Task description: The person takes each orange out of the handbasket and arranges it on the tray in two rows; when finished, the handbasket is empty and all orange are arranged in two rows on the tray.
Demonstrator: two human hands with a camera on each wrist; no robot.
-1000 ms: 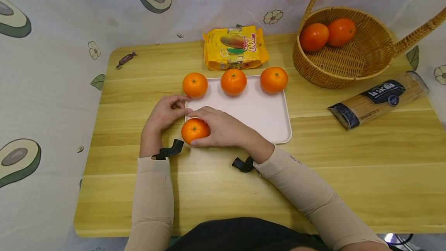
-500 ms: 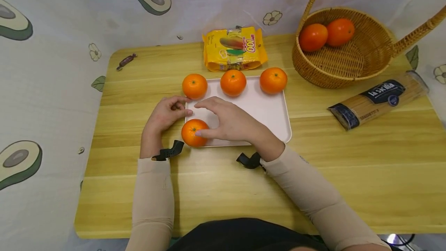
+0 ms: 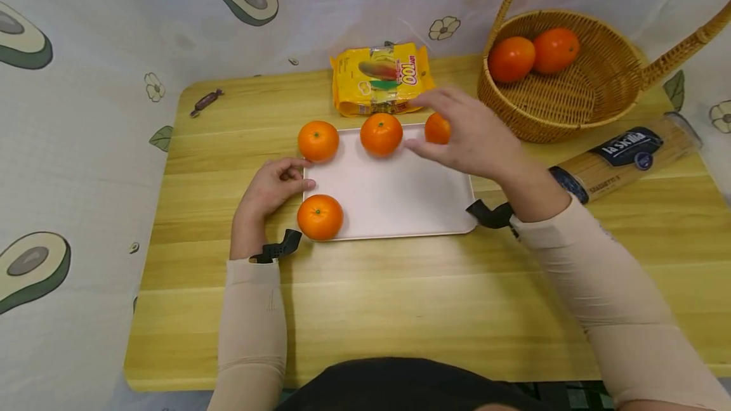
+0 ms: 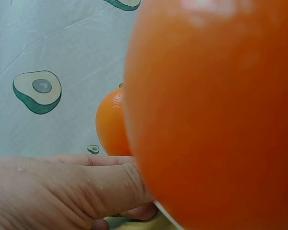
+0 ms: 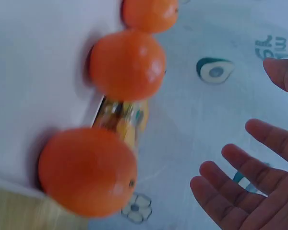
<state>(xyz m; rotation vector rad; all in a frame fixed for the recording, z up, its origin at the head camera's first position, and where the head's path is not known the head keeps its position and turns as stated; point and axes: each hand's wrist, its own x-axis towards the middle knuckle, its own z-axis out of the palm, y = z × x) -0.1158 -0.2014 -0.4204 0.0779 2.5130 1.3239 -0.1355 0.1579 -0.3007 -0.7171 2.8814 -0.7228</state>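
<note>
In the head view a shallow pale pink tray point(image 3: 411, 202) lies on the wooden table. Oranges point(image 3: 381, 135) sit along its far edge, and another orange point(image 3: 320, 217) rests in its near left corner. At the tray's left edge, my left hand point(image 3: 273, 184) pinches the rim between thumb and curled fingers; an orange point(image 4: 216, 115) fills much of the left wrist view. My right hand point(image 3: 471, 135) is raised over the far right corner, fingers spread, holding nothing. It partly covers the right-hand orange point(image 3: 436, 128). In the right wrist view its open fingers point(image 5: 230, 189) point past the row of oranges.
A wicker basket point(image 3: 605, 103) with two red-orange fruits point(image 3: 511, 59) stands at the back right. Beside it lies a spaghetti pack point(image 3: 622, 151). Behind the tray is a yellow snack packet point(image 3: 379, 78), and a wrapped candy point(image 3: 206, 103) lies at the far left.
My right hand has let go of the near left orange and moved up and right, over the far right orange. The left hand stays at the tray's edge.
</note>
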